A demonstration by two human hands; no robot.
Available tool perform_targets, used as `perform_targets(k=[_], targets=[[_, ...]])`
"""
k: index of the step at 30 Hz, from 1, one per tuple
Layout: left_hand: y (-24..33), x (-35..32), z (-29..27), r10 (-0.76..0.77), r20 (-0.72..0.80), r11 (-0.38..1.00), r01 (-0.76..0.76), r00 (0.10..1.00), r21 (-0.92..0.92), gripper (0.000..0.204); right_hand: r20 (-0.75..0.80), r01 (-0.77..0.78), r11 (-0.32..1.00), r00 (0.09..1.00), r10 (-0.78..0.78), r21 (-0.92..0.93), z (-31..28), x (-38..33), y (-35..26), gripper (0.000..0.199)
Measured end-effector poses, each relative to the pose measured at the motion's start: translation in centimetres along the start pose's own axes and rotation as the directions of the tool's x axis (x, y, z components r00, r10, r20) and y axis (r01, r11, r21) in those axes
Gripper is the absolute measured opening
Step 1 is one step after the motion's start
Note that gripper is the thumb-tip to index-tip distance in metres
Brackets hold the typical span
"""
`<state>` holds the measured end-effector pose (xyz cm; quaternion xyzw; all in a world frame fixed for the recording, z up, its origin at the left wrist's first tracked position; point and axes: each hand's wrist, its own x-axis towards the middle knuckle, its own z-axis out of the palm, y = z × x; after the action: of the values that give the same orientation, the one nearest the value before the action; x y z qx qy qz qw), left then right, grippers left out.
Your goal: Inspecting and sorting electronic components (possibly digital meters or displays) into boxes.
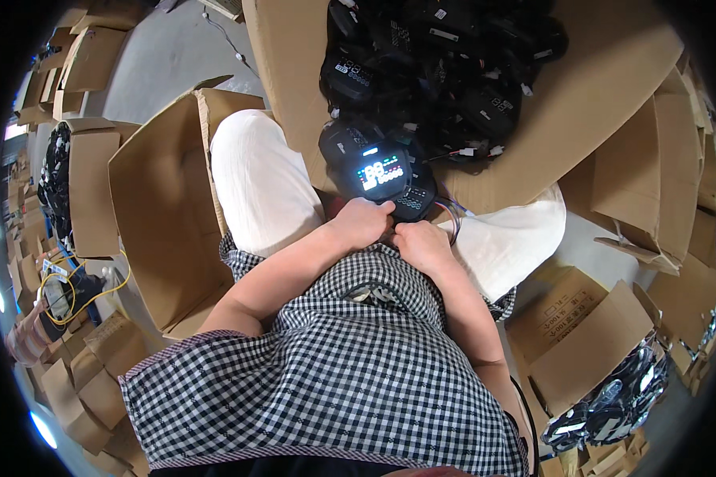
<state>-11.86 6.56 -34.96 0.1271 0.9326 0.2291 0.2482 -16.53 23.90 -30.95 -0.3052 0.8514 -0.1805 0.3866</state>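
Note:
A black display unit [382,172] is lit with white digits and small coloured symbols. It rests between my knees, on or against other dark units at the edge of the pile. My left hand [362,221] is closed at its lower edge, thumb toward the screen. Close beside it, my right hand [423,245] has its fingers curled in. The fingertips of both hands nearly meet below the unit, and what they pinch is hidden. Thin coloured wires [453,216] loop out beside my right hand. An unlit display unit [414,202] shows just below the lit one.
Ahead lies a heap of black display units [445,71] with white connectors on a large cardboard sheet [612,48]. An open carton [167,207] stands left. Another carton [577,326] is at right, near bagged parts [612,401]. Yellow cable [125,274] trails at far left.

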Motion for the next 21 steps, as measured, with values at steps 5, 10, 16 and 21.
perform_targets(k=[5,10,16,21], targets=[[1.8,-0.4,-2.9,0.049,0.009,0.997,-0.049,0.999,0.057,0.014,-0.027,0.023,0.982,0.999,-0.018,0.189,-3.2,0.5,3.1,0.028],[1.0,-1.3,-3.3,0.023,-0.034,0.993,-0.019,0.999,0.115,0.021,-0.050,-0.320,0.743,0.902,0.428,0.587,-5.2,6.4,7.2,0.021],[1.4,-4.6,-5.6,-0.061,-0.347,0.998,0.067,0.936,0.007,0.020,0.064,-0.033,-0.069,0.851,0.521,0.997,-2.1,14.1,10.7,0.018],[1.3,-4.9,-5.9,-0.060,-0.569,0.998,0.070,0.820,-0.004,0.008,-0.074,0.020,0.126,0.893,0.444,0.992,2.7,15.4,12.5,0.016]])
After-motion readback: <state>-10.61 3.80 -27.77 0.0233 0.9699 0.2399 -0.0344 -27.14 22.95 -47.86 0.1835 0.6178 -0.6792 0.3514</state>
